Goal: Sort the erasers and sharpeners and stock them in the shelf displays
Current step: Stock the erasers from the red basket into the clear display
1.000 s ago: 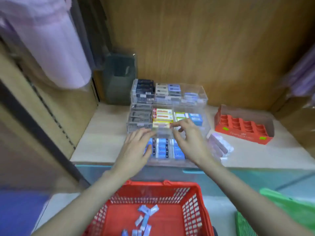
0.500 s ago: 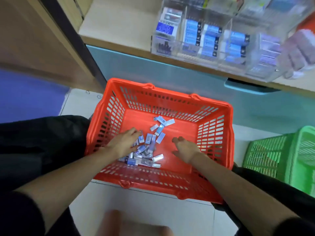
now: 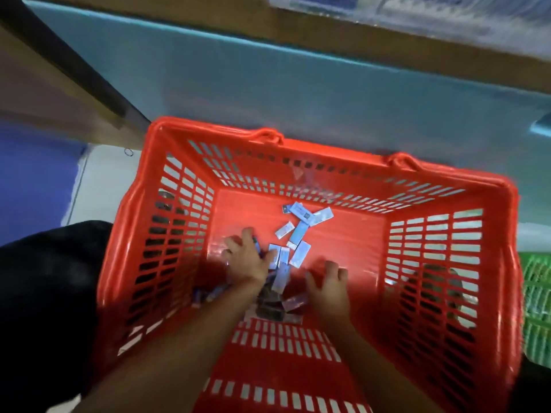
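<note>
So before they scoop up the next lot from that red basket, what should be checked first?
1. Stock present: ok, small blue-and-white wrapped erasers lie scattered in the red plastic mesh basket.
2. Reach: ok, the left hand rests among them.
3. Left fingers gripping any: cannot tell.
4. Second hand free: ok, the right hand shows nothing in its loosely curled fingers.
5. Sorting: cannot tell, the dark pieces by the left wrist are too blurred to name.
6. Room in the clear shelf display: cannot tell, blurred at the top edge.
</note>
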The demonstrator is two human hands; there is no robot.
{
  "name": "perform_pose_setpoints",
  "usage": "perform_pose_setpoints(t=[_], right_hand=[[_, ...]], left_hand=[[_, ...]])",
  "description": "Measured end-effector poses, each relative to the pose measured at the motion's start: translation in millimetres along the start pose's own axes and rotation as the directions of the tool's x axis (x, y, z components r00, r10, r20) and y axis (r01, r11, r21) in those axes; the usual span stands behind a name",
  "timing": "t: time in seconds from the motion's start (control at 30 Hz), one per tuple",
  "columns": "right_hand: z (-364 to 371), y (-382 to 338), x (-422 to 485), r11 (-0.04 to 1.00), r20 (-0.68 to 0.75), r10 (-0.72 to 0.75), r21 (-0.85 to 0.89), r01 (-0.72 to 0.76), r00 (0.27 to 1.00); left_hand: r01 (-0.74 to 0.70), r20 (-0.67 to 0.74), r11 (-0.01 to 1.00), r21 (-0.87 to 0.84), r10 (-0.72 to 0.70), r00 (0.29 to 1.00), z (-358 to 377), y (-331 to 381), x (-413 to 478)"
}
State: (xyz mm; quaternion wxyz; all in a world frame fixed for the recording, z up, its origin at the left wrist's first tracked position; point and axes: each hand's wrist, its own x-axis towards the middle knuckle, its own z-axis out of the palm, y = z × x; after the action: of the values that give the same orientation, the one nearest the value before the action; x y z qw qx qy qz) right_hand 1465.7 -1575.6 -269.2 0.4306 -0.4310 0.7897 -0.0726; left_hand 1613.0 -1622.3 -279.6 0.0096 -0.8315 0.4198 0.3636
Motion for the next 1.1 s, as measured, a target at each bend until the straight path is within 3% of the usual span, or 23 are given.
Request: perform_pose_setpoints(t=[0.1, 0.23, 0.53, 0.63, 0.73, 0.9, 1.1], right_hand=[[2.6, -5.2, 12.0, 0.998, -0.048, -0.014, 0.065, 0.018, 0.999], [17.7, -21.0, 17.7, 0.996, -0.093, -0.024, 0.083, 0.032, 0.995], [50.0, -68.8, 32.0, 0.964, -0.24, 0.257, 0.136, -0.23, 0.936], [54.2, -60.9, 33.8, 0.983, -0.23, 0.152, 0.134, -0.123, 0.961], [55.7, -50.3, 30.6, 0.996, -0.225, 0.036, 0.084, -0.017, 0.974], [37.5, -47.3, 34.6, 0.952, -0.148, -0.14, -0.292, 0.092, 0.979], [8.8, -33.3, 32.2, 0.951, -0.029, -0.182, -0.26, 0.168, 0.983]], left_hand=[[-0.107, 0.011, 0.991, 0.077, 0.107, 0.994, 6.7, -3.0, -0.2], [-0.234, 0.029, 0.965, -0.115, 0.239, 0.971, -1.4, -23.9, 2.7], [-0.115, 0.203, 0.939, -0.323, 0.187, 0.961, -16.2, -36.6, 9.9], [-0.084, 0.186, 0.895, -0.437, 0.182, 0.966, -21.5, -31.7, 15.0], [-0.124, 0.172, 0.894, -0.432, 0.216, 0.961, -34.5, -22.2, 17.3], [-0.071, 0.21, 0.887, -0.455, 0.185, 0.96, -40.8, -18.7, 19.2], [0.027, 0.193, 0.877, -0.479, 0.075, 0.978, -40.7, -11.6, 9.2]])
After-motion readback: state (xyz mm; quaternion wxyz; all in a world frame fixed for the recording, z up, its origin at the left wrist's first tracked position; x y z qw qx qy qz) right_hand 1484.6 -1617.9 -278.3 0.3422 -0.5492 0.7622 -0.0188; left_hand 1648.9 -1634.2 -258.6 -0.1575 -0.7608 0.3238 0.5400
